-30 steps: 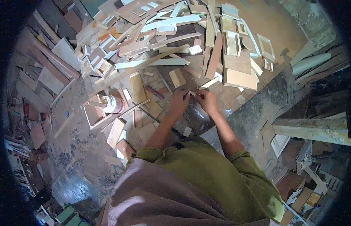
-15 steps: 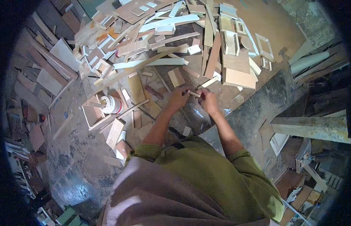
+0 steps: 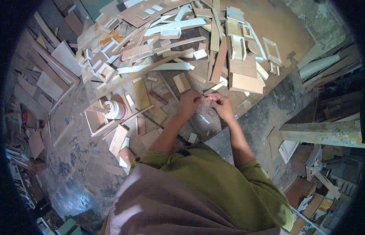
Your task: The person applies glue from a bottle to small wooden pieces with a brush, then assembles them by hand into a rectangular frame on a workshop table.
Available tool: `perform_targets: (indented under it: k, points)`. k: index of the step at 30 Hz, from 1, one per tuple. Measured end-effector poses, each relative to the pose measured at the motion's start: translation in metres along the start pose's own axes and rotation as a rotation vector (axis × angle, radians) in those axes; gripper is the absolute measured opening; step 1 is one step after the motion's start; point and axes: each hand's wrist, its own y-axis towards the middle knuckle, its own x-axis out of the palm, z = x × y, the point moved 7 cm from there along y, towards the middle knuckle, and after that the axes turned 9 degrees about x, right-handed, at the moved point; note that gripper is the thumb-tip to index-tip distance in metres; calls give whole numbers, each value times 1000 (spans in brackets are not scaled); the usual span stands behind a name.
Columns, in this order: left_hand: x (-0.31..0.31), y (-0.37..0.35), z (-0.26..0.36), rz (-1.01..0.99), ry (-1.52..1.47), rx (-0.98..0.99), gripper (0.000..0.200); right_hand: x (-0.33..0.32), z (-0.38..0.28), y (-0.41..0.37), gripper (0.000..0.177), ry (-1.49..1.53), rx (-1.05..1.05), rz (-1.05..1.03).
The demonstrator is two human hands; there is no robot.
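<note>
1. The left hand (image 3: 189, 103) and right hand (image 3: 222, 106) meet fingertip to fingertip above the middle of the littered worktop (image 3: 282, 25).
2. Both hands are clenched in a pinch on a small pale piece (image 3: 205, 100) held between them. Curled fingers hide most of it, so its shape cannot be told.
3. It is also unclear whether the piece is lifted or rests on the worktop.
4. Around the hands:
   - A square offcut (image 3: 181, 82) lies near, at 11 o'clock.
   - A plywood panel (image 3: 245, 83) lies near, at 1 o'clock.
   - A white tub (image 3: 115, 109) stands well apart, at 9 o'clock.
   - A long thin strip (image 3: 151, 70) runs slantwise across the scraps, out toward 10 o'clock.
5. Judgement: a piece this small probably handles best with the wrists braced low and pressure only from the fingertips. A hard squeeze could snap or flick it.
6. Judgement: a dropped piece would be hard to find among the scraps. Working over the barer dark patch at 6 o'clock of the hands looks safer.
</note>
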Motion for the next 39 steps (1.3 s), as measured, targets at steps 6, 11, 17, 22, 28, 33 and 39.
perform_targets:
  k: [6, 11, 17, 22, 28, 33, 39]
  points:
    - [7, -11, -12, 62, -53, -58, 13, -1, -8, -8, 26, 109, 59, -47]
    - [9, -13, -12, -75, -86, -206, 13, 1, -5, -10, 29, 155, 100, -111]
    - [31, -23, -29, -29, 267, 20, 15, 5, -2, -13, 28, -92, 80, -18]
    - [0, -35, -23, 12, 25, -163, 17, 20, -12, -20, 27, 107, 117, -126]
    - [-49, -61, -44, 45, 82, -313, 24, 28, -14, -23, 24, 138, 125, -137]
    - [-47, -73, -46, -98, 91, -392, 28, 41, -23, -34, 23, 44, 181, -120]
    - [-36, -76, -27, 73, -111, -204, 27, 56, -15, -35, 23, 87, 118, -142]
